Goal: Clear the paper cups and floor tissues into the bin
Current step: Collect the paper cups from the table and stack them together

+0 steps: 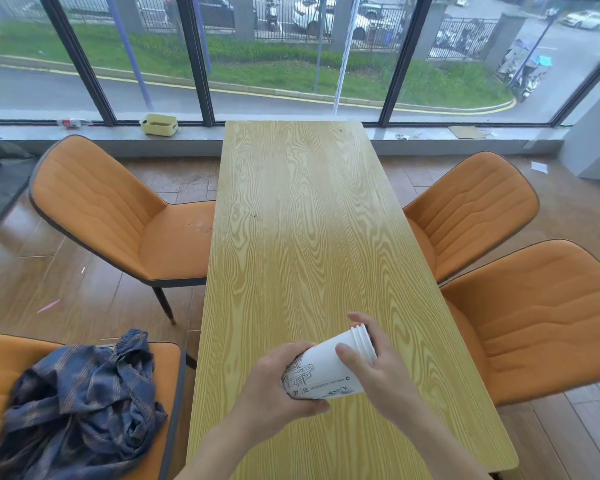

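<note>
Both hands hold a stack of nested paper cups (329, 368) tilted on its side just above the near end of the wooden table (309, 220). The left hand (278, 386) has its grip closed round the printed base; the right hand (378, 368) clasps the rim end, thumb across the white wall. A crumpled plaid shirt (80, 407) lies on the near left orange chair (167, 375). Farther off, a yellow box (159, 124) sits on the window ledge (430, 133).

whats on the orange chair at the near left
A crumpled blue plaid cloth lies on the near-left chair seat. Anything under the cloth is covered.
</note>
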